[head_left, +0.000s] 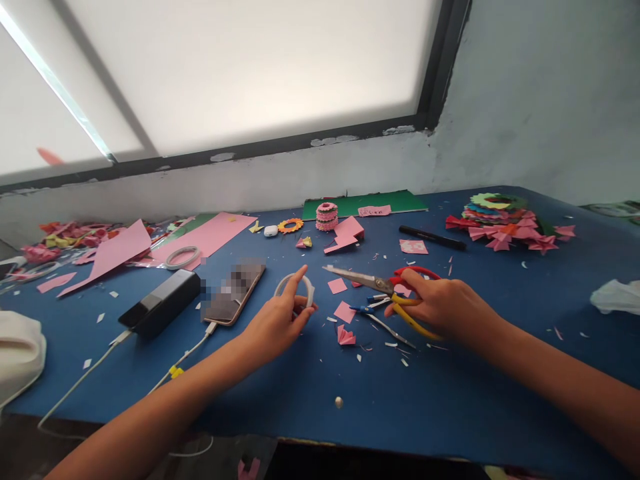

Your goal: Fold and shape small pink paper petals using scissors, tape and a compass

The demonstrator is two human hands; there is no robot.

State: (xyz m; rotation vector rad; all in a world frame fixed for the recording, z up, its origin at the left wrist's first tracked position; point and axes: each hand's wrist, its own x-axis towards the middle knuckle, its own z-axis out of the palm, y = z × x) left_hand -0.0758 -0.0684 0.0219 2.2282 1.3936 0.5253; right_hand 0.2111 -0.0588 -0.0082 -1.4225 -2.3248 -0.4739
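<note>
My left hand (280, 317) grips a roll of tape (311, 293), its index finger stretched across the ring. To its right, my right hand (445, 303) is closed on the scissors (363, 277), which have one red and one yellow handle. Their blades lie together and point left, towards the tape. A blue-and-white tool like a drawing compass (367, 309) lies partly under the scissors. Between the hands are a pink paper square (337, 286), a second pink square (345, 311) and a folded pink paper piece (346, 335).
On the blue table (300, 400), a phone (235, 293) and a dark power bank (163, 300) trail white cables on the left. A black pen (433, 237) and a stack of paper flowers (505, 223) lie right. Behind stand stacked pink rings (327, 217); paper scraps are scattered around.
</note>
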